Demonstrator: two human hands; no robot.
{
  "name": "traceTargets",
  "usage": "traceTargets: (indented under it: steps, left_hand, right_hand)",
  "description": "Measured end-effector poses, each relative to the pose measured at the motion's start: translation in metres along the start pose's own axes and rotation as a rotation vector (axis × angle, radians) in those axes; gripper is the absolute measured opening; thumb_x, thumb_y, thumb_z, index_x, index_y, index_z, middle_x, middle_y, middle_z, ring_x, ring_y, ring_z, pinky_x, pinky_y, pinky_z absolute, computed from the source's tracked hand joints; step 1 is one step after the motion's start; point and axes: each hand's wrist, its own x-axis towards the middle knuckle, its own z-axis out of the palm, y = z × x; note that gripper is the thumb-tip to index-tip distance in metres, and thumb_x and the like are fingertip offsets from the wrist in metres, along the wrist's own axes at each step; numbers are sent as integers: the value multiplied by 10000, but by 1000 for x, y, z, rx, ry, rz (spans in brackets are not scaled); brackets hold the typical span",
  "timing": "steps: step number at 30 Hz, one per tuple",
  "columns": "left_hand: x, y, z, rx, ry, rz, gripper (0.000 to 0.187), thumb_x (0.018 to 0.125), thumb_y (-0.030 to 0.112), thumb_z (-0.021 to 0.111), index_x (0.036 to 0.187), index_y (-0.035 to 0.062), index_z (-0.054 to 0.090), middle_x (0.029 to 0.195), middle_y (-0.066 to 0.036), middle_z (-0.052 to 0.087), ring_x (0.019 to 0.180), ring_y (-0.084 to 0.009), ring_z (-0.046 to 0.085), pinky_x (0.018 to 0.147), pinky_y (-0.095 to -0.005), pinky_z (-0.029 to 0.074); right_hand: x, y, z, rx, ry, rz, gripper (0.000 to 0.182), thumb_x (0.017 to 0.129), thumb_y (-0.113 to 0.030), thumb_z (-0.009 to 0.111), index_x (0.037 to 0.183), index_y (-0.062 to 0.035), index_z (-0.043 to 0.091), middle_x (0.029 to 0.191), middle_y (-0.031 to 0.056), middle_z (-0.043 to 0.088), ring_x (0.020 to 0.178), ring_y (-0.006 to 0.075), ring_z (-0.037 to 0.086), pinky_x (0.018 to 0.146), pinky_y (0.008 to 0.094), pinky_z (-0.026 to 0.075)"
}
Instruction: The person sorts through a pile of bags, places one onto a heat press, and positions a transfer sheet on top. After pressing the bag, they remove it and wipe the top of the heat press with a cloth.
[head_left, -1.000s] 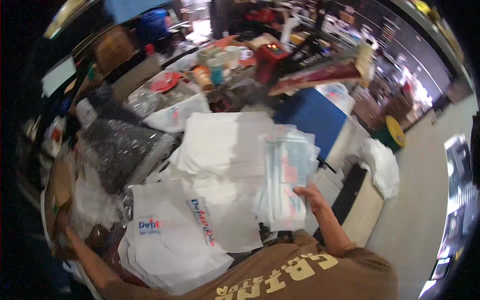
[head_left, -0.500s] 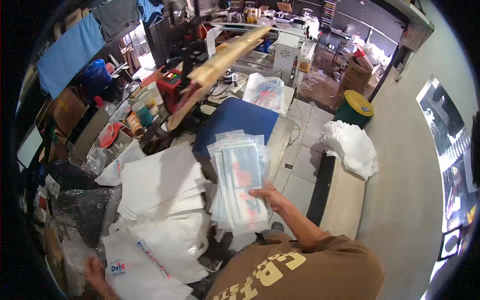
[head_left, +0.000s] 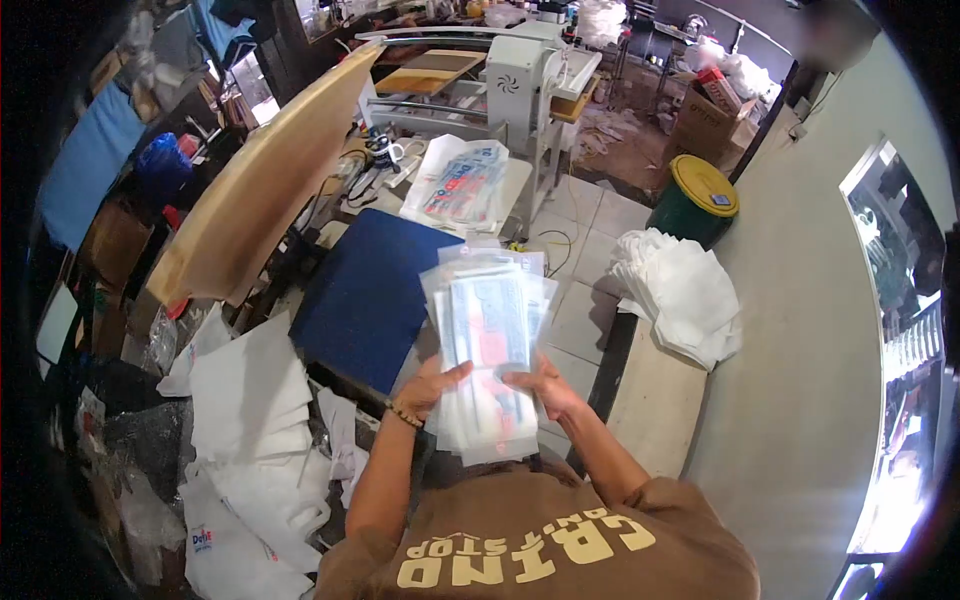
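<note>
Both hands hold a thick, uneven stack of translucent printed transfer sheets [head_left: 487, 325] upright before my chest. The prints on them are blue and red. My left hand [head_left: 430, 385], with a beaded bracelet at its wrist, grips the left edge, thumb on the front sheet. On the opposite edge my right hand [head_left: 543, 387] is closed likewise, its thumb also in front. The fingers behind the stack are hidden. Just beyond is a flat blue pad [head_left: 365, 285], with a raised tan plate [head_left: 265, 185] at its left.
White fabric bags [head_left: 245, 400] lie piled at the left, some printed. More printed sheets [head_left: 460, 185] rest on a table past the pad. At the right are a white fabric pile [head_left: 685, 295] on a bench and a green bin with a yellow lid [head_left: 708, 185].
My left hand has come up from beside the white bags at the lower left and now grips the sheets. My right hand has kept its hold. The view has shifted.
</note>
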Motion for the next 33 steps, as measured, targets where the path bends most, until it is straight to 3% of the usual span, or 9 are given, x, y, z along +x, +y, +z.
traceTargets:
  steps: [4, 10, 12, 14, 16, 17, 18, 26, 33]
  left_hand:
    - [50, -5, 32, 236, -150, 25, 588, 855, 195, 757, 1339, -22, 503, 1258, -126, 616, 1137, -198, 583, 983, -358, 463]
    - [140, -7, 61, 289, -207, 76, 563, 812, 115, 764, 1311, -4, 531, 1152, -136, 682, 989, -217, 674, 856, -358, 537]
    - [160, 26, 80, 876, -14, 331, 563, 799, 118, 746, 1319, 48, 540, 1066, -182, 702, 960, -235, 698, 821, -315, 536]
    - [191, 38, 92, 967, 25, 399, 579, 790, 89, 684, 1346, 93, 523, 985, -206, 697, 844, -277, 714, 722, -322, 549]
    - [215, 48, 114, 1300, 179, 601, 516, 806, 41, 584, 1317, 92, 527, 996, -157, 687, 678, -372, 671, 595, -427, 542]
    - [222, 51, 128, 1434, 159, 614, 557, 828, 48, 554, 1377, 113, 484, 1097, -177, 647, 590, -352, 651, 534, -421, 530]
    - [234, 42, 137, 1532, 198, 642, 633, 823, 103, 586, 1440, 130, 443, 1169, -249, 612, 627, -327, 645, 510, -422, 527]
    - [309, 86, 149, 1586, 108, 421, 659, 836, 205, 620, 1463, 181, 419, 1409, -252, 392, 1099, -432, 504, 847, -490, 492]
    - [376, 89, 92, 1321, 97, 477, 761, 751, 415, 757, 1417, 190, 464, 1292, -213, 434, 1174, -425, 449, 977, -530, 401]
  right_hand:
    - [4, 29, -57, 119, 148, 6, 685, 823, -76, 721, 1418, -40, 384, 1240, 149, 602, 1115, 220, 600, 920, 345, 511]
    - [34, 7, -124, 127, 201, 6, 822, 812, -180, 763, 1462, 8, 295, 1375, 177, 496, 1260, 285, 487, 1056, 385, 408]
    - [69, 25, -154, 17, 360, -12, 897, 820, -231, 776, 1487, 7, 226, 1429, 188, 423, 1284, 308, 462, 1048, 396, 410]
    - [104, 8, -156, -58, 598, -175, 917, 868, -391, 720, 1516, -45, 172, 1474, 182, 355, 1307, 326, 432, 1037, 419, 413]
    - [137, -29, -151, 458, 310, -159, 799, 926, -640, 473, 1511, -143, 252, 1428, 142, 434, 1260, 317, 465, 1046, 432, 396]
    - [164, -16, -165, 784, -80, -335, 721, 956, -594, 447, 1490, -132, 301, 1403, 122, 465, 1243, 304, 476, 1049, 433, 390]
    - [178, -24, -174, 734, -86, -358, 645, 981, -543, 416, 1467, -125, 344, 1392, 109, 483, 1236, 292, 481, 1045, 431, 396]
    - [263, -54, -234, 513, 242, -200, 495, 1043, -406, 324, 1415, -96, 430, 1379, 91, 508, 1223, 267, 492, 1025, 424, 422]
    - [319, -83, -252, 457, 164, -98, 493, 1041, -398, 337, 1414, -91, 430, 1374, 92, 513, 1214, 267, 501, 1016, 421, 432]
